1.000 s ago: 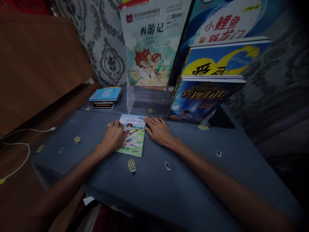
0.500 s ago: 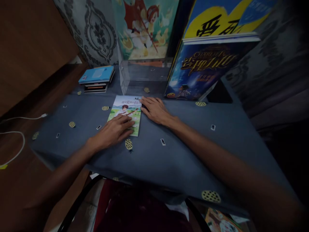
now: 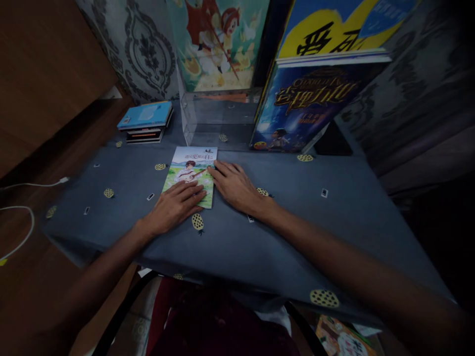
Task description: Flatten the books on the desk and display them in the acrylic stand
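Observation:
A small booklet [image 3: 196, 160] lies flat on the grey tablecloth, its cover showing a figure with a guitar on green grass. My left hand [image 3: 176, 202] rests flat over its lower left part, fingers stretched across the cover. Along the booklet's right edge lies my right hand [image 3: 235, 185], palm down, its fingertips touching the edge near the upper half. Both hands are open, and neither grips the booklet.
A clear acrylic stand [image 3: 218, 121] behind the booklet holds a picture book [image 3: 218, 44]. To its right stands a dark blue book [image 3: 311, 109] before a yellow and blue one [image 3: 326, 29]. Stacked books [image 3: 146, 116] lie back left. A white cable [image 3: 31, 225] hangs at left.
My right hand has slid down along the booklet's right edge, toward me. My left hand stays on the cover, shifted slightly lower. The camera view has shifted a little.

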The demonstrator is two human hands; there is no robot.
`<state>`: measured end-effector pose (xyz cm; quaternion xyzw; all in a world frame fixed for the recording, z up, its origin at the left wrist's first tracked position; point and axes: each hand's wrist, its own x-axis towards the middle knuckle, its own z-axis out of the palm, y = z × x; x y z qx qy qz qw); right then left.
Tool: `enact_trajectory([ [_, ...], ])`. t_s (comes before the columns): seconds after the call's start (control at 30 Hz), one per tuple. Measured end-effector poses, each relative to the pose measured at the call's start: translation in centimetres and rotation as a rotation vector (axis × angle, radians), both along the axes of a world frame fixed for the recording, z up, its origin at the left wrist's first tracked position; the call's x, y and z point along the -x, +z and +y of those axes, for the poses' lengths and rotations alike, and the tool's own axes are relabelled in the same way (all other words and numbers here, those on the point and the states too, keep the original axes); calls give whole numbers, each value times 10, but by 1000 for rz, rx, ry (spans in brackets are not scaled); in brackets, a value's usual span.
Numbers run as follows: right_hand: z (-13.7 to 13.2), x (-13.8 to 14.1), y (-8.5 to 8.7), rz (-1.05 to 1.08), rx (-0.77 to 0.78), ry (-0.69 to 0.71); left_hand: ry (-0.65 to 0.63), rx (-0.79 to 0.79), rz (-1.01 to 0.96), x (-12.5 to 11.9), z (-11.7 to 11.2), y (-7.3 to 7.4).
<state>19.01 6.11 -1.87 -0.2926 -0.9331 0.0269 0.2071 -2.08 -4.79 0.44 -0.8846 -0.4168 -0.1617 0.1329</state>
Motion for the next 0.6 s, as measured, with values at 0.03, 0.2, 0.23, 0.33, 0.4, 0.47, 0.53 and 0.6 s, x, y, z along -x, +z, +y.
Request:
enact_trajectory([
  [0.03,-1,0,0,5,-9,7,-5,-18,4,0,0,0],
  [0.2,1,-2,4,37,20,94,-31,-70,12,-3,1,3],
  [0.23,2,-3,4,58,34,128,-38,-79,6,-4,1,3],
  [0.33,3,-6,4,167,81,222,-56,-79,-21,-5,0,6],
  [0.4,2,-9,4,258,136,264,-54,-54,-51,-5,0,6],
  [0.47,0,-13,5,338,217,288,-48,-28,-86,-5,0,6],
  [0.53,-4,-17,7,392,305,293,-48,-6,-109,-4,0,6],
  [0.6,-8,-19,9,423,371,298,-48,14,-119,-3,0,5],
])
